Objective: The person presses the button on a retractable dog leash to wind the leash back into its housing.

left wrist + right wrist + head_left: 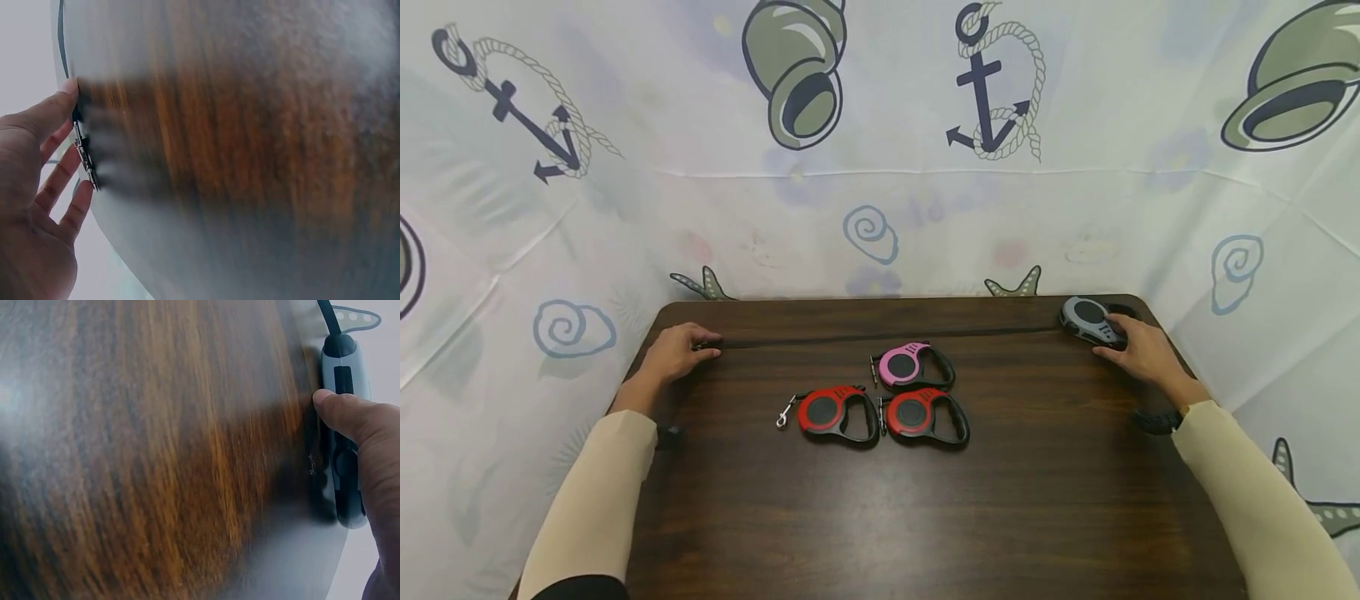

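A grey and black retractable dog leash (1086, 313) lies at the table's back right. My right hand (1138, 348) grips its casing, with the thumb (340, 411) across the near side in the right wrist view. From it a black strap (865, 337) runs nearly straight along the table's back to the far left. There my left hand (672, 357) pinches the strap's end between thumb and fingers. The metal clip (85, 156) hangs beside the other fingers in the left wrist view. Part of the grey leash's handle is hidden behind my right hand.
Mid-table lie two red retractable leashes (822, 411) side by side, a metal clip (784, 414) sticking out at the left one. Just behind them is a pink retractable leash (901, 364). A patterned white cloth (880, 233) hangs around the brown table (880, 517).
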`<state>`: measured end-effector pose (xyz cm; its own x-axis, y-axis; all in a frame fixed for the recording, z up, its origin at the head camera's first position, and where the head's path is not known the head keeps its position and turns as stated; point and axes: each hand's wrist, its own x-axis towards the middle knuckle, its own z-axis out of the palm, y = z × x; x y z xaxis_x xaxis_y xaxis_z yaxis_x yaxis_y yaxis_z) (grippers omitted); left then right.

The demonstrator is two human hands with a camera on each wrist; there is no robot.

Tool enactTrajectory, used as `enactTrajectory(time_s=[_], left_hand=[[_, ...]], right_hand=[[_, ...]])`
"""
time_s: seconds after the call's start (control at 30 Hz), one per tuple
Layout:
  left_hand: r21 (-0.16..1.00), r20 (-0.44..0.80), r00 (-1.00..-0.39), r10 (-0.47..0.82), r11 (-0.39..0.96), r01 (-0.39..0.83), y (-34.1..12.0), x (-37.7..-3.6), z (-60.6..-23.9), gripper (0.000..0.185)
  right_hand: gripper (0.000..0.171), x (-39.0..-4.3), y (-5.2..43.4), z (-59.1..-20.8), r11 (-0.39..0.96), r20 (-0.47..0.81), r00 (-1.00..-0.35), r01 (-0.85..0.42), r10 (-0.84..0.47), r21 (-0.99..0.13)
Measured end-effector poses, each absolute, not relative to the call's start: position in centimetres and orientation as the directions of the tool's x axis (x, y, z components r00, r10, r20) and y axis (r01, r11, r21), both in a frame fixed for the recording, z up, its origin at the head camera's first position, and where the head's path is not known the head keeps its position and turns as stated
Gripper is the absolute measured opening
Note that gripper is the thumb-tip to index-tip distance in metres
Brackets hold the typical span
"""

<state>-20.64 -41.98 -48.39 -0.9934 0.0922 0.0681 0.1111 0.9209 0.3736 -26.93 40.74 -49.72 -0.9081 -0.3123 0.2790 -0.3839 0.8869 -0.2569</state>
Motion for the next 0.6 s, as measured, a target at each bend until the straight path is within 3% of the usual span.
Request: enactTrajectory(time_s=[0.6], left_hand=[[0.402, 0.091, -0.990, 0.109, 0.905, 0.137, -42.23, -21.19, -48.76, 0.022]], right_hand=[[0.067, -27.11, 41.13, -50.13, 0.885, 0.325, -0.890, -0.404, -0.320, -0.232]])
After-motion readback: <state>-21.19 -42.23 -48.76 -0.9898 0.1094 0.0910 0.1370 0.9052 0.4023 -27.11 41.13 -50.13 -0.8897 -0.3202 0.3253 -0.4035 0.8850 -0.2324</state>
